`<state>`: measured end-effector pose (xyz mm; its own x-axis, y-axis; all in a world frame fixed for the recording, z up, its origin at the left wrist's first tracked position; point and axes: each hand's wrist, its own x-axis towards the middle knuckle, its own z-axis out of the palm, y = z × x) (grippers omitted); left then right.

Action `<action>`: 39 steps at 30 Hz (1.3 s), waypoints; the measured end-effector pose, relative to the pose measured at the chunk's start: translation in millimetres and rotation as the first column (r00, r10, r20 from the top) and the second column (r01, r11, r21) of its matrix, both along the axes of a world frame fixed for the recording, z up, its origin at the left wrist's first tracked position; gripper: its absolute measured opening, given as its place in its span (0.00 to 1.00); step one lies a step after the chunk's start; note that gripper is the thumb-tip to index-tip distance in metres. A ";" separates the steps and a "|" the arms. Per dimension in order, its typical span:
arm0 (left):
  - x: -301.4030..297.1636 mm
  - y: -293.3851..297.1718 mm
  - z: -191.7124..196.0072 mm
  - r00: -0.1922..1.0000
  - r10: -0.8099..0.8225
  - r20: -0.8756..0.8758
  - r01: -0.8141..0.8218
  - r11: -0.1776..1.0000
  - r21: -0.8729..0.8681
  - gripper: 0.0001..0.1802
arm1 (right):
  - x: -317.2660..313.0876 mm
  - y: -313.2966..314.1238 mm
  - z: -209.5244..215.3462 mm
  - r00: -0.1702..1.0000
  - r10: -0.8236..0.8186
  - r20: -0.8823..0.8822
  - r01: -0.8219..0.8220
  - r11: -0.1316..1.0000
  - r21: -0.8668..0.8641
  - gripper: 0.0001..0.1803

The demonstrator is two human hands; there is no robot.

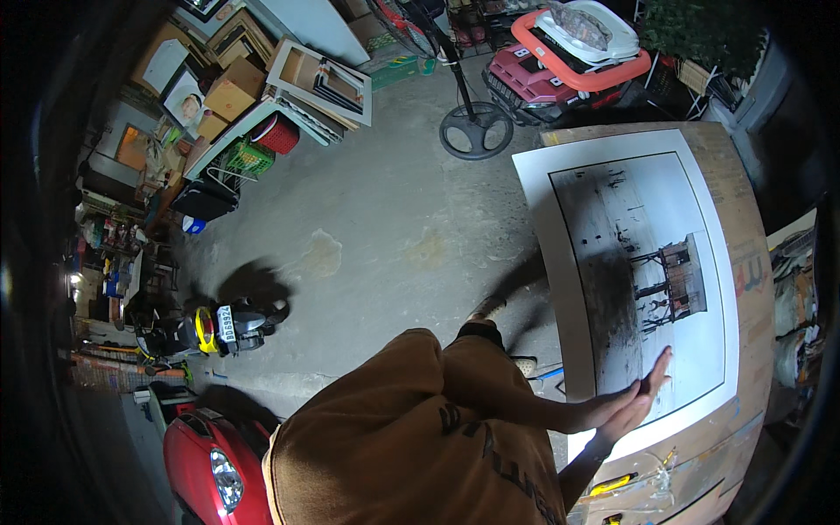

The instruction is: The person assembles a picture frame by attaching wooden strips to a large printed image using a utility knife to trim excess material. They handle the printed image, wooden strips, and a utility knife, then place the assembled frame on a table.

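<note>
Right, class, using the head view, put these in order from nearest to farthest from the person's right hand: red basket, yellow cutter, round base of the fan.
1. Yellow cutter: lower right of the picture, on the cardboard.
2. Fan base: top centre, on the floor.
3. Red basket: upper left, beside the green basket.

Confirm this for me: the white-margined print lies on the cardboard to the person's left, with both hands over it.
Wrong side: the head view shows the white-margined print on the cardboard to the person's right, with left hand and right hand over it.
</note>
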<state>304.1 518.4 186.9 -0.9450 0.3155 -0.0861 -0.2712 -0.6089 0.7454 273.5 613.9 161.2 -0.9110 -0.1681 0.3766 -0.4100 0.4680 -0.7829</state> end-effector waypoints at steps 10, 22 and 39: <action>-21.2 37.8 -44.7 0.963 -0.152 0.224 -0.036 0.749 0.661 0.33 | 46.0 37.1 2.4 0.994 0.066 0.090 -0.062 0.997 -0.045 0.32; 0.2 -20.6 -39.4 0.826 -0.294 0.480 0.459 0.846 -0.272 0.22 | 60.4 359.8 -140.0 0.502 -0.864 0.044 0.684 0.428 0.591 0.19; 35.1 -92.9 -78.4 0.849 -0.075 0.523 0.219 0.950 -0.220 0.21 | 72.5 424.2 -144.7 0.325 -0.944 -0.062 0.876 0.276 0.395 0.12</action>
<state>339.2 425.5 108.4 -0.6916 0.3444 -0.6349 -0.7223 -0.3337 0.6058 346.0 1038.1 16.6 -0.5774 0.7443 0.3358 0.5547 0.6593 -0.5075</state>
